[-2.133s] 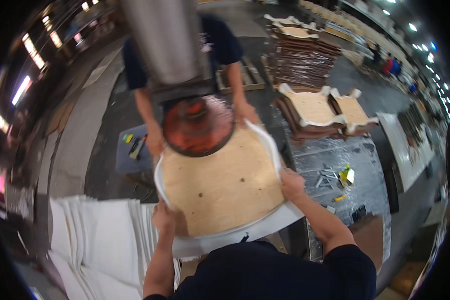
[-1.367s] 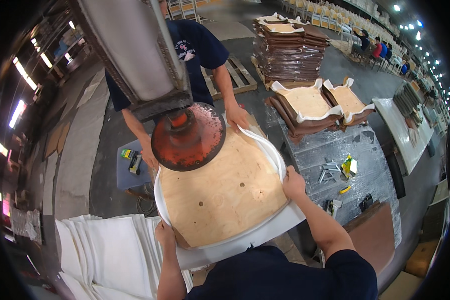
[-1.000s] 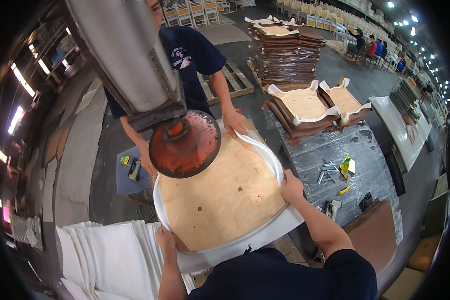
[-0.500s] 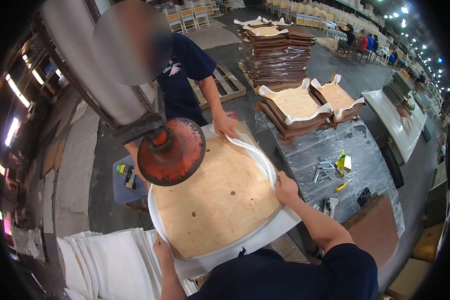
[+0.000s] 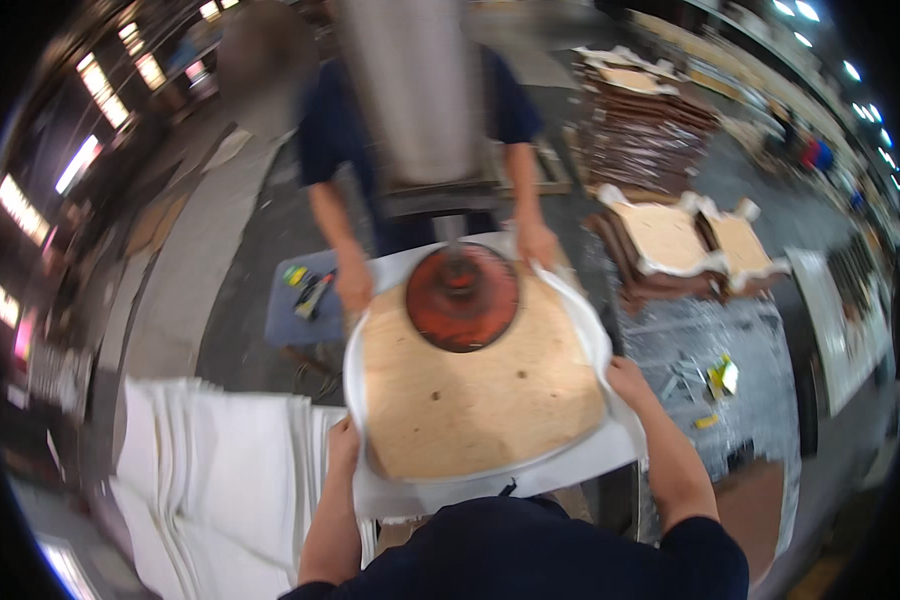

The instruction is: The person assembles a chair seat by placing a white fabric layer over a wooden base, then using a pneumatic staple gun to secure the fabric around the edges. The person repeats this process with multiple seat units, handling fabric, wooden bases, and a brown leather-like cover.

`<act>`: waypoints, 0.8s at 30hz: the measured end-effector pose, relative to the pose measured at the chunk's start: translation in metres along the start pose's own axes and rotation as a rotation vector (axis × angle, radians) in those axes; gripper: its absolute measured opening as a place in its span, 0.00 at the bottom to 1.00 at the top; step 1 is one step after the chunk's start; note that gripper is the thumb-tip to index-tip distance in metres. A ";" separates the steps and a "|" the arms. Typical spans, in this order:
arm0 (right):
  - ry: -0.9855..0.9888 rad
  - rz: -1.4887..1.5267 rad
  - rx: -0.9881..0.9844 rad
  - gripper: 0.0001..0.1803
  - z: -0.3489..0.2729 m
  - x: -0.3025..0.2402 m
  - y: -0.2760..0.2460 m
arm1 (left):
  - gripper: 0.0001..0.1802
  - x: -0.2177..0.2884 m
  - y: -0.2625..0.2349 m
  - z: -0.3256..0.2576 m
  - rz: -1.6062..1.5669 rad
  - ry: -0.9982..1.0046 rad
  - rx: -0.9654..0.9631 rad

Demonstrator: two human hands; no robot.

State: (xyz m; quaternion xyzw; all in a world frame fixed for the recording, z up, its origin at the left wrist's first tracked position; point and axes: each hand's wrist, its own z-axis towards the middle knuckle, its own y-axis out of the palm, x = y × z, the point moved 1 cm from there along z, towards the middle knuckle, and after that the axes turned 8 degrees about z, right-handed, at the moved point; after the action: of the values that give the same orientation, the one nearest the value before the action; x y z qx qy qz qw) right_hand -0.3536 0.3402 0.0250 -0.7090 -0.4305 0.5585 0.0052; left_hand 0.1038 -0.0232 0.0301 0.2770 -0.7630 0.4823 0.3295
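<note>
A curved plywood panel (image 5: 485,410) with several small holes lies on a soft white padding sheet (image 5: 410,497) that shows around its edges. My left hand (image 5: 344,447) is closed on the sheet at the panel's near left edge. At the right edge my right hand (image 5: 625,380) grips the sheet, its fingers partly hidden. A round, worn red press disc (image 5: 465,315) sits over the panel's far half; whether it touches the wood I cannot tell. Across from me, a co-worker's hands (image 5: 354,282) are at the far left and far right corners.
White sheets (image 5: 220,470) are stacked at lower left. A blue stool (image 5: 285,300) carries small tools. On the right, a plastic-covered table (image 5: 690,330) bears brown-covered padded panels (image 5: 660,235), metal pieces and a yellow tool. The grey press column (image 5: 410,100) stands ahead.
My view has turned, so panel and press appear more upright and centred. The loose white edge at the right now lies closer along the panel. The co-worker's hand at far left has come into view.
</note>
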 end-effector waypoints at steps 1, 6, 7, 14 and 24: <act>-0.002 -0.036 0.043 0.23 0.002 0.001 0.001 | 0.31 0.000 -0.002 0.006 0.077 -0.026 -0.018; -0.087 -0.271 0.086 0.21 0.018 0.016 0.004 | 0.25 -0.005 0.009 0.010 0.548 0.141 0.135; -0.103 -0.324 0.110 0.21 0.017 0.023 0.009 | 0.25 -0.005 0.019 0.005 0.583 0.164 0.200; -0.185 -0.469 0.195 0.19 0.006 0.021 0.025 | 0.21 -0.002 0.026 -0.007 0.742 0.372 0.442; -0.078 -0.443 0.252 0.20 0.001 0.009 0.018 | 0.23 0.021 0.034 -0.015 0.556 0.360 0.365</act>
State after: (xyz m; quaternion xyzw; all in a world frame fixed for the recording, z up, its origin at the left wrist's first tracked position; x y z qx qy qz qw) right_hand -0.3432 0.3338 0.0083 -0.5690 -0.5023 0.6199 0.1990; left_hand 0.0685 0.0013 0.0319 0.0244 -0.6403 0.7224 0.2601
